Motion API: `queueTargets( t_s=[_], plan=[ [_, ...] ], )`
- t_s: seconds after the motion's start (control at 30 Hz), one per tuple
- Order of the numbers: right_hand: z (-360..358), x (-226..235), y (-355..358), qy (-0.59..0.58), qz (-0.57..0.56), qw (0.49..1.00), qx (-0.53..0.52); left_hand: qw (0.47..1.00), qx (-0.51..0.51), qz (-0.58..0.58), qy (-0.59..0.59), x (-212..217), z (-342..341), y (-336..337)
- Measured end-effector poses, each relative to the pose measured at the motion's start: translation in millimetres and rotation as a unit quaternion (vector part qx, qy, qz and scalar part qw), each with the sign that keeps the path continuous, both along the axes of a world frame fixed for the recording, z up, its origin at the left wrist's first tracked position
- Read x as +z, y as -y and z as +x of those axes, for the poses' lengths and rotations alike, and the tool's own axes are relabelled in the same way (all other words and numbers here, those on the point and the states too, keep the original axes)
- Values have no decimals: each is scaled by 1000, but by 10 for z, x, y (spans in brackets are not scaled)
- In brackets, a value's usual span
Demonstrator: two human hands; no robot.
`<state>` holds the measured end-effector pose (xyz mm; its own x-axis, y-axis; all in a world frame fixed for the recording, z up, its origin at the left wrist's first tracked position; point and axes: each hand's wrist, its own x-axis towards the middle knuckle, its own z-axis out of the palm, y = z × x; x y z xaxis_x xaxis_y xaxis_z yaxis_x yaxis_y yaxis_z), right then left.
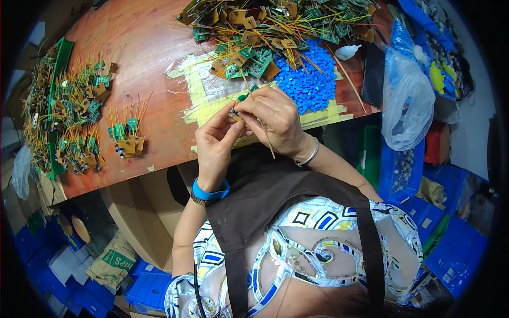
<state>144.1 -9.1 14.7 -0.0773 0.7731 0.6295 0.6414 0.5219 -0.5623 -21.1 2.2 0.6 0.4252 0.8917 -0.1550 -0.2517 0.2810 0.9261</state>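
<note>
Hands meet at the table's (143, 58) near edge: left hand (214, 146) closed, thumb and fingers pinching a small brown board (236, 116); right hand (278, 117) closed too, its fingertips at the same board, a thin stick (269, 143) running through its grip from 11 to 5 o'clock. From the hands: heaped wired circuit boards (260, 62) towards 12 to 1 o'clock; blue pieces (315, 79) piled at 2; a small board cluster (128, 144) near 9, green strip (59, 106) farther out.

clear plastic bag (407, 103), cardboard box (135, 209)
</note>
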Motion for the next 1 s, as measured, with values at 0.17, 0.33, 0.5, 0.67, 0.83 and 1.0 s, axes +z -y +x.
queueTargets(
  t_s=[0.17,0.33,0.5,0.67,0.83,1.0],
  plan=[
    [-41,9,-17,-4,6,1000,9,997,47,-57,22,12,0,2],
    [-140,75,19,-13,7,1000,6,996,76,-40,29,20,-90,9],
    [-56,143,27,-20,53,998,11,921,310,180,-156,200,-735,-220],
    [5,63,67,-11,28,1000,-8,795,412,250,-367,-59,-1675,-422],
    [25,5,87,-12,34,999,-16,633,450,361,-517,-123,-1759,-434],
    [86,-14,119,-15,41,999,-30,737,195,439,-476,-19,-768,-459]
  ],
)
